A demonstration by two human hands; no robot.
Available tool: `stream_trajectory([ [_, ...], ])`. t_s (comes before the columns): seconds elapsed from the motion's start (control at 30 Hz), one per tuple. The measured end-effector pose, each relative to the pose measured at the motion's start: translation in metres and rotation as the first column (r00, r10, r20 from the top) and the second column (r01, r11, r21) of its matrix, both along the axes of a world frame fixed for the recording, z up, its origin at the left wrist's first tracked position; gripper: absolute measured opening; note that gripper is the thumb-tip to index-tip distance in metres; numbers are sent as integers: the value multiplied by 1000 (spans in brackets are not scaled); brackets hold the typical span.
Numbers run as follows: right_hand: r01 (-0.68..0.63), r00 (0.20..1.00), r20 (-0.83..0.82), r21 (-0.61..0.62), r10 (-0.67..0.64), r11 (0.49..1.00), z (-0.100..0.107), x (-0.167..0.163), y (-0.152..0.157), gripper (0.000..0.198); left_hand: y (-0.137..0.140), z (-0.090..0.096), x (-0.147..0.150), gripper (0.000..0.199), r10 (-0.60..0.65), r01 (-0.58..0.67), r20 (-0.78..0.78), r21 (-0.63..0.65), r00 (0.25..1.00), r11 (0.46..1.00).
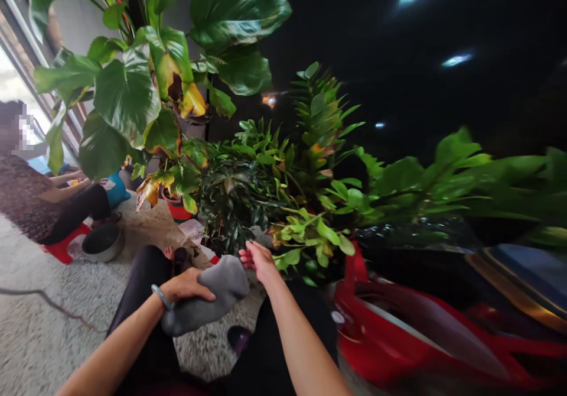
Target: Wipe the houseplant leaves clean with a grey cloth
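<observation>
A soft grey sock (217, 292) lies slanted across the space above my lap, plump and smooth. My left hand (188, 286), with a pale bangle at the wrist, grips it from above with the thumb along its side. At the sock's far end is my right hand (259, 261), fingers loosely bent and slightly apart, with nothing visible in them. Whether those fingertips touch the fabric I cannot tell. Below the sock, a dark purple shoe (239, 340) shows on the rough floor between my legs.
Leafy potted plants (248, 171) crowd ahead, one in a red pot (176, 205). At right stands a blurred red basket-like container (398, 331). Another person (31, 201) sits at left on a red stool (66, 245), beside a dark basin (103, 242). A cable (48, 298) crosses the floor.
</observation>
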State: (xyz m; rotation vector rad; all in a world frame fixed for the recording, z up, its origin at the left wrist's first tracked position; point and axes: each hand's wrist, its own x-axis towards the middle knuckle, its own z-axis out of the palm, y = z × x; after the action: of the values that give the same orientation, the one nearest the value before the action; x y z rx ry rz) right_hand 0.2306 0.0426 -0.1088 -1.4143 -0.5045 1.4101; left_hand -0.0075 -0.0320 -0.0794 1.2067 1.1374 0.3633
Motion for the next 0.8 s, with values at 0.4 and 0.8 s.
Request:
stream_trajectory([
  [0.4, -12, 999, 39, 37, 10, 999, 5, 9, -6, 18, -37, -2, 21, 39, -302, 347, -294, 113, 907, 931],
  [0.8, -47, 998, 46, 58, 44, 997, 6, 16, -11, 9, -42, -5, 22, 43, -313, 347, -291, 74, 904, 935],
])
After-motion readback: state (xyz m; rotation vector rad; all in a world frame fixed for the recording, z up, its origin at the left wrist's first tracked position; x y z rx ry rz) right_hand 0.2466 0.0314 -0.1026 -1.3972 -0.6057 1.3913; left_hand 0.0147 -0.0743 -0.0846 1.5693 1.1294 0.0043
